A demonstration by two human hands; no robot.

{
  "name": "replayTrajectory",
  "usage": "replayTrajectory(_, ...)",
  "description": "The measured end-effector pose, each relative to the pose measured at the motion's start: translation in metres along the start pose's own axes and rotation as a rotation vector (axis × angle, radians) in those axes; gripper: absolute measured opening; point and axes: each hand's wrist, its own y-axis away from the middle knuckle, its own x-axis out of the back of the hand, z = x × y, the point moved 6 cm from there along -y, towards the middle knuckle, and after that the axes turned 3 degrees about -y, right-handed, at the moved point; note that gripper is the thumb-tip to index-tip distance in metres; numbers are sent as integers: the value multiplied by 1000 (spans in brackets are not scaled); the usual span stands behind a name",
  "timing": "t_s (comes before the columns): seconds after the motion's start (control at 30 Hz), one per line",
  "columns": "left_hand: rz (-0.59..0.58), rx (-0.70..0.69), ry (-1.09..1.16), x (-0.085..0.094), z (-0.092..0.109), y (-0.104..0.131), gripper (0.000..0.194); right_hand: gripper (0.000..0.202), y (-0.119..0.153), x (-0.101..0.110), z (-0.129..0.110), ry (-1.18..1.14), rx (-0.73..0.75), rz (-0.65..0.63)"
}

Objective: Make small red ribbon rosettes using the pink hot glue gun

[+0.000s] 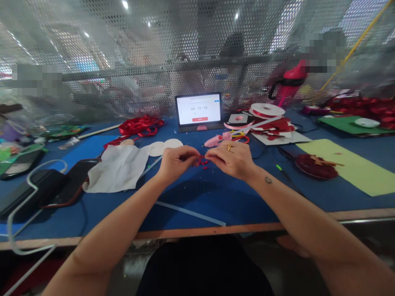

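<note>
Over the middle of the blue table, my left hand (179, 161) and my right hand (233, 159) face each other with fingertips pinched. Between them is a small red piece (202, 158), perhaps ribbon; the fingers hide most of it. Both hands seem closed on it. Small red bits (205, 167) lie on the table just below. Right behind my right hand rests a pink glue gun (213, 141). White round discs (173, 143) and a white cloth (119, 167) are to the left of my left hand.
A tablet (199, 109) showing a timer stands behind. Red ribbon (140, 124), ribbon spools (267, 110) and a pink bottle (290, 86) are around it. A translucent stick (191, 213) lies near the front edge. Phone (74, 181) left; yellow sheet (354, 168) and dark red fluffy piece (314, 167) right.
</note>
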Motion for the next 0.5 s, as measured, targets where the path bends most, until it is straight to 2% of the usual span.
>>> replayTrajectory(0.33,225,-376,-278,12,28,9,9,25,-2,9,13,-193,-208,153)
replayTrajectory(0.5,225,-412,-317,12,31,9,9,22,-1,-1,16,-364,-296,67)
